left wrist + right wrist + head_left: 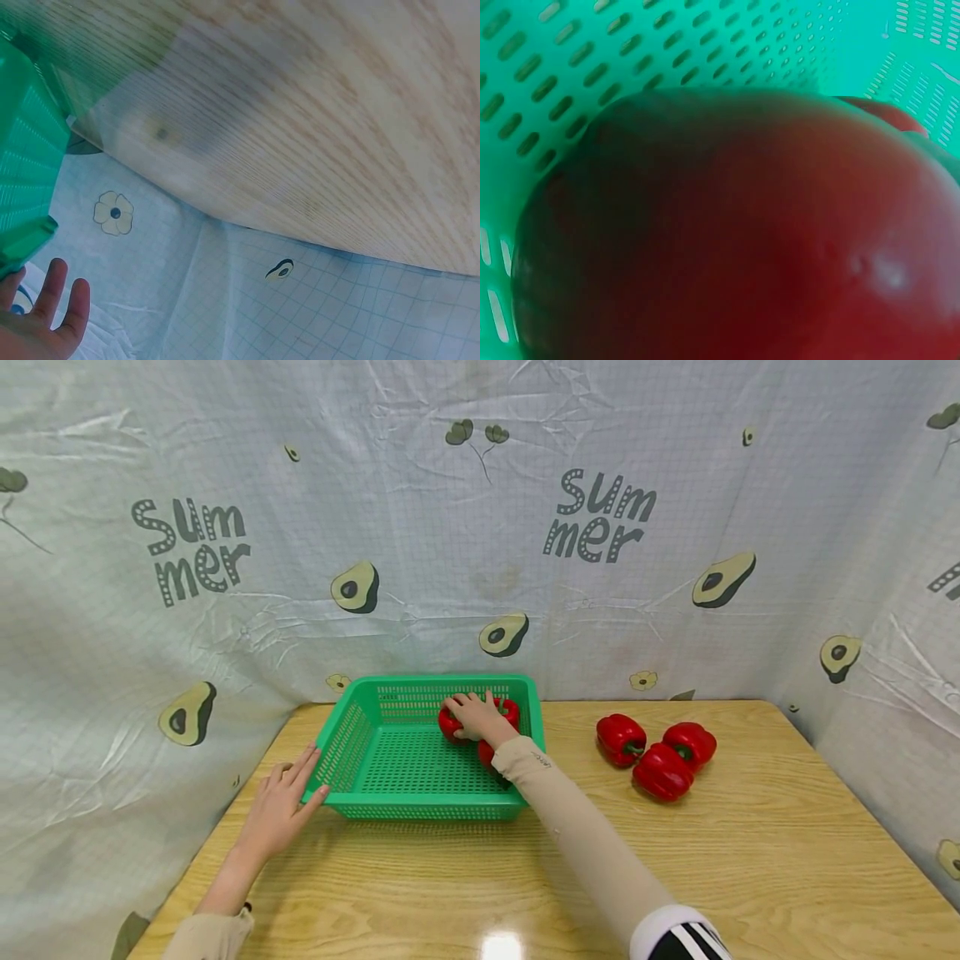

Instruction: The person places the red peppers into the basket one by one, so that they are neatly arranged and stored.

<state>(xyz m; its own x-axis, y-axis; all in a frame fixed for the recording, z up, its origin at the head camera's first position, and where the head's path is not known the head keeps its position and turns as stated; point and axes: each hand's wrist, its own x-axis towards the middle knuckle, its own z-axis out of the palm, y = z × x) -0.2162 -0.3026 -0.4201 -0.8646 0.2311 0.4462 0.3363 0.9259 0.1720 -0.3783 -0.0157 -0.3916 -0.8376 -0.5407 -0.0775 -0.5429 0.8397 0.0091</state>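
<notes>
A green plastic basket [420, 802] with slotted walls stands on the table. Inside its right half, my right hand [478, 718] grips a red bell pepper [448, 727] from above. Two more bell peppers sit by that wrist, one behind it [511, 713] and one partly hidden under the sleeve [486, 753]. A large bell pepper [742, 240] fills the right wrist view, with the slotted wall behind it. At the basket's left rim, the straight, spread fingers of my left hand [276, 806] rest; the left wrist view shows its fingertips near the basket's edge [26, 244].
Right of the basket, three red bell peppers [663, 772] lie close together on the wooden table [750, 852]. A pale cloth [420, 527] printed with avocados and "summer" hangs behind the table and along its sides.
</notes>
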